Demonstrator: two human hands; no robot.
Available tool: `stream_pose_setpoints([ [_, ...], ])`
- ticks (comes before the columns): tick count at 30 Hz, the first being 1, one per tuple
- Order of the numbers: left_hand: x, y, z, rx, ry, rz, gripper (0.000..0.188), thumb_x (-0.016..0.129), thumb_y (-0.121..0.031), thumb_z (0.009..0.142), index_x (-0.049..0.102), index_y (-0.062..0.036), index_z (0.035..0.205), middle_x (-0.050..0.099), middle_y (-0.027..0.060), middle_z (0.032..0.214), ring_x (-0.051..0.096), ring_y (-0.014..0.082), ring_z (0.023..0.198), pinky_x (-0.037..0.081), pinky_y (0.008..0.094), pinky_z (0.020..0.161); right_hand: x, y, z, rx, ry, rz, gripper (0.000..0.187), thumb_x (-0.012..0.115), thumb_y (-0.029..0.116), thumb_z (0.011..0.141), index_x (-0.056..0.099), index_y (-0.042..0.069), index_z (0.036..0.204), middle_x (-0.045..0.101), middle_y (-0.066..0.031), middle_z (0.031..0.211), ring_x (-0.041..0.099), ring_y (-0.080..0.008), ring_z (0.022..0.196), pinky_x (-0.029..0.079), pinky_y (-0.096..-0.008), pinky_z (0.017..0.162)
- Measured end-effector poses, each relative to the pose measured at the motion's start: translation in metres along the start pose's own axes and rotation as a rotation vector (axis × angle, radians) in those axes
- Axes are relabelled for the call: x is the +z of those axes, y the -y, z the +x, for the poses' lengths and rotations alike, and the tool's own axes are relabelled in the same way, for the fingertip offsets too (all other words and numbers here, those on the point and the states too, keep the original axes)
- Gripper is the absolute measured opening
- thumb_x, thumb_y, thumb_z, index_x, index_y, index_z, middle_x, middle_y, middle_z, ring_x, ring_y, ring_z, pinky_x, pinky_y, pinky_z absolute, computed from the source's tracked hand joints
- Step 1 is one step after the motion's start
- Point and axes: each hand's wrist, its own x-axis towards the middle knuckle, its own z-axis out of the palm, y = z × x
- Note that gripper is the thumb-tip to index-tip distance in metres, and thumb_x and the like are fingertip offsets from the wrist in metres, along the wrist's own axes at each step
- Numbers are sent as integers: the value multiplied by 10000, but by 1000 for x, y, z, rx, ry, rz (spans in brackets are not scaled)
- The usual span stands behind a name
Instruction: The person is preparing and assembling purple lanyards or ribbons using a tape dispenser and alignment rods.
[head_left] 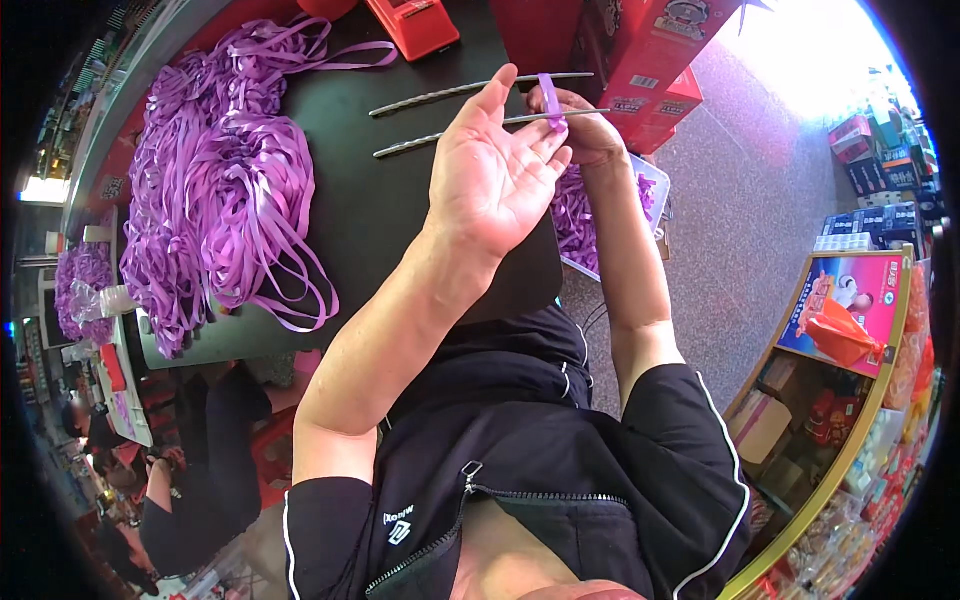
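Two thin metal rods (425, 97), twisted toward their left ends, stretch side by side over the dark tabletop. What holds the rods up is not clear. A narrow purple ribbon (551, 98) spans both rods near their right ends. My left hand (490, 180) is palm up beside the rods, thumb raised and fingers stretched toward the ribbon, the fingertips close to its lower part. Beyond it, the bent fingers of my right hand (592, 130) close on the ribbon, partly hidden behind it and the rods. Under my right forearm sits a clear bin (657, 180) of purple ribbon loops (573, 215).
A large heap of purple ribbon loops (215, 180) covers the left of the black table (370, 215). A red tool or holder (415, 25) and red boxes (640, 70) are at the far side. Right, a display cabinet (840, 310) stands. Another person's arm (160, 490) shows at lower left.
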Motion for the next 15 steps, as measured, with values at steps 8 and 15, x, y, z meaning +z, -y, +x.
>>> stream_pose_setpoints([
  [8,-2,0,1,-11,16,-32,398,457,-318,906,386,-206,1281,82,317,1416,168,367,1311,113,448,1077,5,35,-8,199,-94,-107,209,629,180,822,593,24,955,637,-65,882,627,-167,792,512,-314,736],
  [15,-2,3,2,-25,22,-26,381,461,-341,899,407,-229,1260,114,303,1412,197,355,1294,107,445,1080,34,63,-17,363,-307,-156,167,586,182,826,619,84,958,650,-37,847,601,-153,775,463,-292,681],
])
